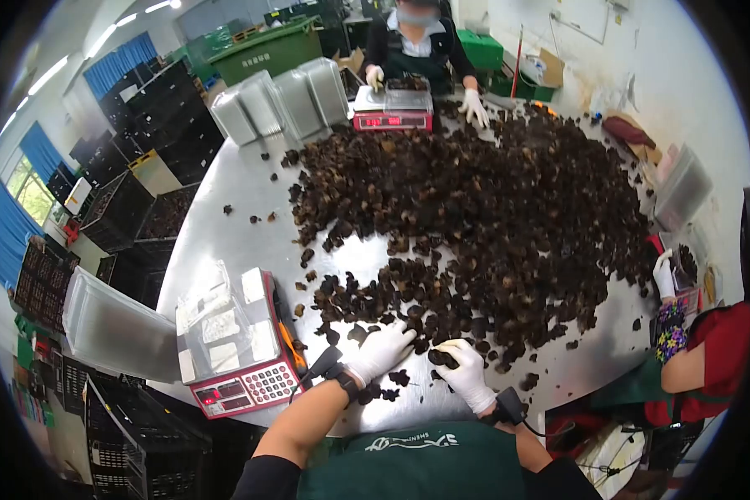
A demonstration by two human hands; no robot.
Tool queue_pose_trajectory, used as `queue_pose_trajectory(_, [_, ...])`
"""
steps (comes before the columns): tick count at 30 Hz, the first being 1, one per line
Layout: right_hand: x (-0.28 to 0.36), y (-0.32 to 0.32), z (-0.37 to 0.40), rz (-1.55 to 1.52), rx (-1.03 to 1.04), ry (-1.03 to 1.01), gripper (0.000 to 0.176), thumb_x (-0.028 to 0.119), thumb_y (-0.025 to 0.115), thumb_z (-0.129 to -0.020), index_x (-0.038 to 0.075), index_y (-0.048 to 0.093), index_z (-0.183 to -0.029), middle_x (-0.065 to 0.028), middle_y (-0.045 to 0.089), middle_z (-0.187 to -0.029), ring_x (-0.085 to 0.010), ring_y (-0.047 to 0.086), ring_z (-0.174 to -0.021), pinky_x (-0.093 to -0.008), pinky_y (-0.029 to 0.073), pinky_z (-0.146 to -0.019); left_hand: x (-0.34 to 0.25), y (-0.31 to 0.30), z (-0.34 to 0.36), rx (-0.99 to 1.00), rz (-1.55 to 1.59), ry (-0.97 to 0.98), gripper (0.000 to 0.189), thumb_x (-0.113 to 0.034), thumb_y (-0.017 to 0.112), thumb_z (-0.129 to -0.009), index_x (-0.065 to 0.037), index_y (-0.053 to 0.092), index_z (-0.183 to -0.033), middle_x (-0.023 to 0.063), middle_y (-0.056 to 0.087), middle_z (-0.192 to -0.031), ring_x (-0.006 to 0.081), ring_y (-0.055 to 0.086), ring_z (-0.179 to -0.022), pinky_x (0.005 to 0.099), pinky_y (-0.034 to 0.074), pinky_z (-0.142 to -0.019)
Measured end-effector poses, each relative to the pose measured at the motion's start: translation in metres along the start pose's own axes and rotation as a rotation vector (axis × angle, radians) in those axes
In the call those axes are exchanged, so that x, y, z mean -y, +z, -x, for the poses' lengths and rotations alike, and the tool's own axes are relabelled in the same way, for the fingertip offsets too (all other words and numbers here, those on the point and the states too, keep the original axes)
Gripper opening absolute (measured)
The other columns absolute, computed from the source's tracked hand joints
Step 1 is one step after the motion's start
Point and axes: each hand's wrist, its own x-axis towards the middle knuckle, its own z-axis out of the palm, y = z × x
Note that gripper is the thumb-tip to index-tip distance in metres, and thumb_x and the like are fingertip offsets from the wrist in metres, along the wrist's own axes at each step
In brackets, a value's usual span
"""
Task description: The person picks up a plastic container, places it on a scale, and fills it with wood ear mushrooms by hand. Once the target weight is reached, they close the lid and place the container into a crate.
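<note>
A big heap of dark, dried, curled pieces that look like mushrooms (475, 192) spreads over the steel table (217, 217). My left hand (381, 354), in a white glove, lies low at the heap's near edge, fingers stretched toward the pieces. Whether its fingertips pinch one is hard to see. In my right hand (467, 375), also gloved, a dark mushroom piece (443, 359) sits between thumb and fingers, just above the table. A few loose pieces (379, 392) lie close to my left wrist. Left of my hands stands a red scale (246, 392) with a clear plastic box (221, 325) on it.
Across the table, a gloved co-worker (417, 46) works at another red scale (392, 119) beside upright plastic boxes (283, 100). A second co-worker (708, 358) is at the right edge. Stacked clear boxes (112, 325) stand left of my scale, above black crates (133, 442).
</note>
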Motion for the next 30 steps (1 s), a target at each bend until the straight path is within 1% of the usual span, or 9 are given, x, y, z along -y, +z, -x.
queue_pose_trajectory(5, [0.005,-0.003,-0.02,-0.051,-0.052,0.137,0.026,0.003,0.076,-0.071,0.001,0.074,-0.096,-0.0122,0.07,-0.095,-0.0267,0.071,-0.088,-0.0333,0.057,-0.08,0.003,-0.017,-0.002,-0.018,0.056,-0.044,0.025,-0.025,0.063,-0.092,-0.008,0.063,-0.111,0.0135,0.058,-0.107,0.0324,0.066,-0.092,0.0415,0.056,-0.075])
queue_pose_trajectory(9, [-0.003,0.008,-0.027,-0.415,-0.061,0.53,0.022,0.003,0.072,-0.083,-0.003,0.071,-0.104,-0.0088,0.074,-0.102,-0.0138,0.069,-0.091,-0.0285,0.055,-0.081,0.008,-0.023,-0.003,-0.473,0.502,-0.182,0.019,-0.018,0.07,-0.089,-0.006,0.07,-0.104,0.0117,0.068,-0.101,0.0255,0.068,-0.092,0.0341,0.055,-0.082])
queue_pose_trajectory(13, [0.059,0.0,-0.053,-0.833,-0.047,0.735,0.022,0.007,0.066,-0.09,-0.001,0.071,-0.11,-0.0041,0.072,-0.1,-0.0141,0.068,-0.081,-0.0286,0.057,-0.073,0.023,-0.058,0.009,-0.397,1.663,-0.46,0.027,-0.025,0.058,-0.099,-0.005,0.07,-0.114,0.0029,0.069,-0.1,0.0121,0.063,-0.086,0.0287,0.052,-0.079])
queue_pose_trajectory(15, [0.081,0.002,-0.058,-1.029,0.016,0.787,0.015,0.013,0.066,-0.093,0.005,0.068,-0.105,-0.0006,0.067,-0.085,-0.0109,0.065,-0.067,-0.0267,0.053,-0.054,-0.001,-0.102,0.022,-0.5,1.999,-0.776,0.024,-0.03,0.057,-0.099,-0.01,0.068,-0.109,0.0013,0.07,-0.095,0.0102,0.062,-0.073,0.0247,0.048,-0.056])
queue_pose_trajectory(16, [0.093,0.005,-0.064,-0.982,0.032,0.83,0.013,0.015,0.064,-0.094,0.007,0.066,-0.103,0.0011,0.064,-0.08,-0.0104,0.064,-0.064,-0.026,0.052,-0.052,0.024,-0.097,0.036,-0.325,2.208,-0.496,0.025,-0.03,0.056,-0.099,-0.01,0.067,-0.111,0.0024,0.07,-0.096,0.0108,0.059,-0.067,0.0236,0.045,-0.05])
queue_pose_trajectory(17, [0.095,0.01,-0.066,-1.061,0.096,0.804,0.014,0.016,0.065,-0.094,0.007,0.067,-0.103,0.0,0.067,-0.083,-0.0114,0.065,-0.063,-0.0259,0.054,-0.052,0.014,-0.108,0.042,-0.527,2.186,-0.735,0.028,-0.03,0.056,-0.099,-0.009,0.067,-0.112,0.0044,0.07,-0.098,0.0111,0.056,-0.064,0.0222,0.044,-0.049])
queue_pose_trajectory(20, [0.115,0.035,-0.072,-1.15,0.129,0.867,0.018,0.019,0.067,-0.093,0.006,0.068,-0.106,-0.0033,0.071,-0.09,-0.0138,0.069,-0.065,-0.0261,0.056,-0.053,0.014,-0.13,0.068,-0.555,2.184,-0.802,0.031,-0.029,0.053,-0.098,-0.005,0.066,-0.112,0.0079,0.07,-0.102,0.0126,0.056,-0.067,0.0238,0.047,-0.051])
queue_pose_trajectory(27, [0.164,0.096,-0.092,-1.103,0.256,0.855,0.019,0.018,0.068,-0.092,0.006,0.069,-0.108,-0.004,0.072,-0.091,-0.0136,0.07,-0.069,-0.0272,0.057,-0.055,0.052,-0.147,0.136,-0.551,2.351,-0.536,0.044,-0.039,0.045,-0.102,-0.004,0.062,-0.121,0.0032,0.058,-0.083,0.015,0.051,-0.063,0.0276,0.047,-0.052])
queue_pose_trajectory(30, [0.164,0.125,-0.105,-1.127,0.423,0.771,0.022,0.018,0.067,-0.092,0.006,0.067,-0.111,-0.0059,0.071,-0.095,-0.0164,0.07,-0.069,-0.0293,0.058,-0.055,0.056,-0.172,0.161,-0.745,2.172,-0.66,0.046,-0.04,0.048,-0.101,-0.004,0.061,-0.126,0.0083,0.066,-0.1,0.0191,0.063,-0.081,0.0317,0.056,-0.068])
